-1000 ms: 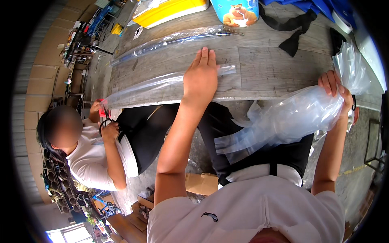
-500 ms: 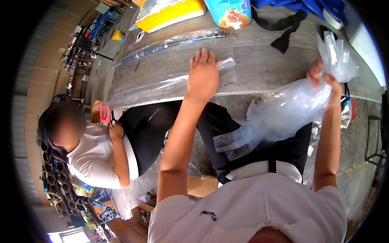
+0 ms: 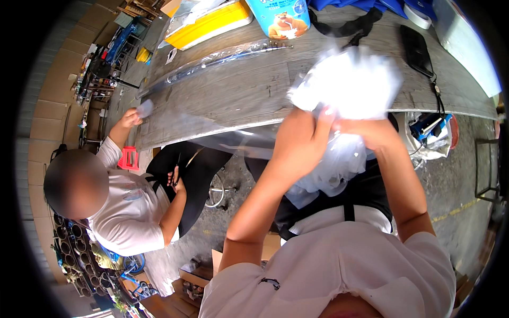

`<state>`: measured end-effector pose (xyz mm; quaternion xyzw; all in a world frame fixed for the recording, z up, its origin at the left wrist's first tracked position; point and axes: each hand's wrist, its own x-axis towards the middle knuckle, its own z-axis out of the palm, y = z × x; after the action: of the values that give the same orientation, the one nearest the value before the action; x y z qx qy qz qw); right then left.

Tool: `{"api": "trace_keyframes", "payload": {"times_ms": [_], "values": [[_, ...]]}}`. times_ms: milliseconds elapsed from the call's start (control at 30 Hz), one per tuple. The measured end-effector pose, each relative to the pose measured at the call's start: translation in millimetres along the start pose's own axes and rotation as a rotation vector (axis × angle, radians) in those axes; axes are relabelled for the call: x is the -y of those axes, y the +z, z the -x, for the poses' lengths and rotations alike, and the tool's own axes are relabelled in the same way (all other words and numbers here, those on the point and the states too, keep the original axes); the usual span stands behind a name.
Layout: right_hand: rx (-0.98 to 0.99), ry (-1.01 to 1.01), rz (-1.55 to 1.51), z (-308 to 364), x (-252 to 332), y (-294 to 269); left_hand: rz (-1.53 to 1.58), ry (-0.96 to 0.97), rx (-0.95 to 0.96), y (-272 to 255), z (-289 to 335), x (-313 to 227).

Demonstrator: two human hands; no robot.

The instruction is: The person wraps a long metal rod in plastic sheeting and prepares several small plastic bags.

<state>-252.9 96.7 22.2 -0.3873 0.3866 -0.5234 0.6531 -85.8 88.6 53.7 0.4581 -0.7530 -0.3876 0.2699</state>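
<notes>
Gathering clear plastic film appears to be the step in hand. In the head view, the plastic bundle is raised at the front edge of the bench, its bright top blurred, its lower part hanging below the hands. The right hand appears to have its fingers clamped on the neck. The left hand meets the same neck; its fingers are mostly hidden, so their closure cannot be told. A film strip runs below the bench edge toward it. The next move likely calls for a firm right-hand grip while the left controls the strip.
</notes>
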Motion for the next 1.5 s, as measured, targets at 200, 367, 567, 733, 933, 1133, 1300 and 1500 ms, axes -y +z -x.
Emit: {"api": "trace_keyframes", "payload": {"times_ms": [200, 367, 567, 733, 933, 1133, 1300, 1500], "values": [[0.003, -0.409, -0.069, -19.1, 20.6, -83.1, -0.018, -0.252, 0.374, 17.7, 107.4, 90.1], [0.013, -0.322, -0.474, -17.8, 19.1, -119.6, -0.106, -0.498, 0.275, -73.2, 158.2, 158.6], [0.212, -0.334, -0.448, -27.3, 17.2, -118.0, -1.129, 0.004, -0.988, -206.4, 89.8, 134.6], [0.081, -0.329, -0.409, -21.6, 16.3, -112.7, -1.326, 0.122, -0.735, -252.0, 20.8, 163.0], [0.172, -0.327, -0.463, -24.8, 16.2, -111.6, -1.126, 0.162, -0.629, -213.4, -6.3, 181.5], [0.101, -0.321, -0.446, -21.0, 19.4, -106.8, -1.034, 0.219, -0.496, -111.0, -21.5, 123.9], [0.085, -0.343, -0.417, -19.2, 17.0, -106.7, -1.088, 0.263, -0.396, -67.7, -39.9, 113.5], [0.077, -0.369, -0.397, -16.8, 15.8, -104.5, -1.145, 0.27, -0.32, -57.0, -47.7, 123.6]]}}
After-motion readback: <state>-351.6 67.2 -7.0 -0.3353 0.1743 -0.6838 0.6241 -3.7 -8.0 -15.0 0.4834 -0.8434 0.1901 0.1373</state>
